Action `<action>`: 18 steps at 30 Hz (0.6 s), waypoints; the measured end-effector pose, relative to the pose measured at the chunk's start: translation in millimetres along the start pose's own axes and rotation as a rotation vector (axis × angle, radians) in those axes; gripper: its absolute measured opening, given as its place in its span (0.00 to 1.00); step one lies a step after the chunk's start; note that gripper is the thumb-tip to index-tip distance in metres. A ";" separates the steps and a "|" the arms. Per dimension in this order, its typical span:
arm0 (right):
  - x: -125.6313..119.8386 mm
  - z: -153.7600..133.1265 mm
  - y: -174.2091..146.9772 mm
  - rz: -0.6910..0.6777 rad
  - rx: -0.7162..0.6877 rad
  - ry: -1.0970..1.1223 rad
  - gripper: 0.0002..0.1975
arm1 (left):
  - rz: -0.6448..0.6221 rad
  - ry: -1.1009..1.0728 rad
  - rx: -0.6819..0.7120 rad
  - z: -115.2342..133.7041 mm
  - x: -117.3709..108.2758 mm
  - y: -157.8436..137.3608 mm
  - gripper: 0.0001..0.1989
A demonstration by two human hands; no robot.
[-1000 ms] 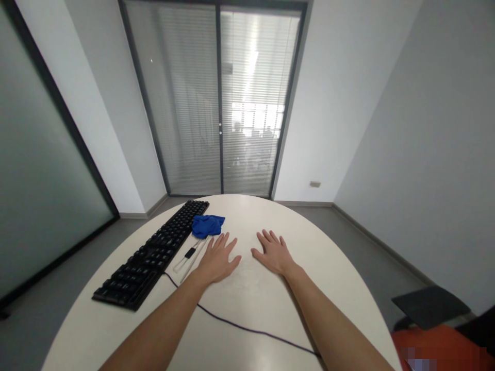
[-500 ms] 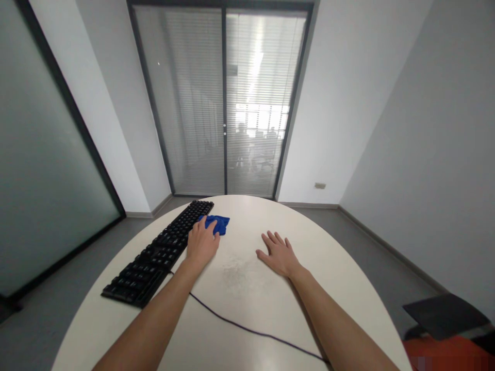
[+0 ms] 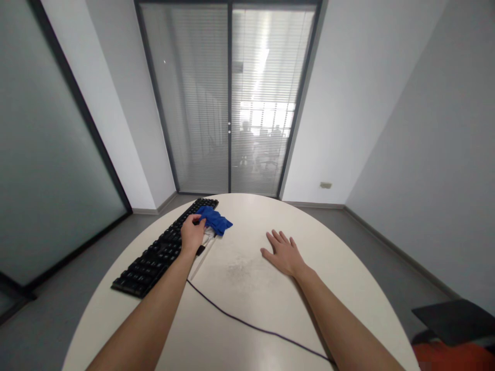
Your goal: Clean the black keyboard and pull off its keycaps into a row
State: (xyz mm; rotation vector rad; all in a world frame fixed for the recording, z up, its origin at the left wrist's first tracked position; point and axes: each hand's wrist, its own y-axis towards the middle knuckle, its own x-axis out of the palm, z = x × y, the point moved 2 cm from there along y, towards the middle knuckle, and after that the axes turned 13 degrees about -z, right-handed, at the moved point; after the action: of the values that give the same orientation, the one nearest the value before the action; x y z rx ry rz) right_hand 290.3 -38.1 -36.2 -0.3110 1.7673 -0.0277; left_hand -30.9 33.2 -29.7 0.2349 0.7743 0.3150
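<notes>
"One round table (image 3: 240,350) in view: saw what near the far left edge of the surface?"

"Saw a blue cloth (image 3: 212,220), caught in a pinch at its near left side by the left hand (image 3: 192,234)."

"Found the right hand (image 3: 285,256) how?"

"Found it palm down, loose and splayed, well apart from the surface's right edge."

"Noticed what about the cloth?"

"Noticed a black computer keyboard (image 3: 166,242) slanting along the left edge, with its far end near the far edge. Could not tell contact between keyboard and left hand from mere overlap. Spotted a thin white rod (image 3: 203,259) reaching toward the cloth, beside a small black piece (image 3: 200,250). Made out a dark cable (image 3: 278,335) crossing toward the right forearm (image 3: 338,319), and beyond it a grey smudge (image 3: 242,273)."
</notes>
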 end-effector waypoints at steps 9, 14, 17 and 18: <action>1.3 0.5 0.3 0.006 -0.007 0.020 0.38 | -0.275 0.160 0.188 16.9 8.0 -22.1 0.11; 2.8 1.0 1.4 0.007 -0.009 0.022 0.38 | -0.349 0.340 0.121 22.6 2.4 -31.4 0.11; 2.7 1.0 1.6 0.012 -0.014 0.024 0.38 | -0.352 0.415 0.075 26.9 -0.1 -33.1 0.12; 2.6 1.0 1.7 0.011 -0.014 0.024 0.38 | -0.348 0.433 0.060 28.7 -0.9 -33.4 0.12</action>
State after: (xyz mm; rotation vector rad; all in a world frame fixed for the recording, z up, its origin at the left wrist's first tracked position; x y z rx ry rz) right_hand 290.4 -37.0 -39.2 -0.3123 1.7933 -0.0108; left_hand -4.6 -0.8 -20.0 0.0841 1.2338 0.0088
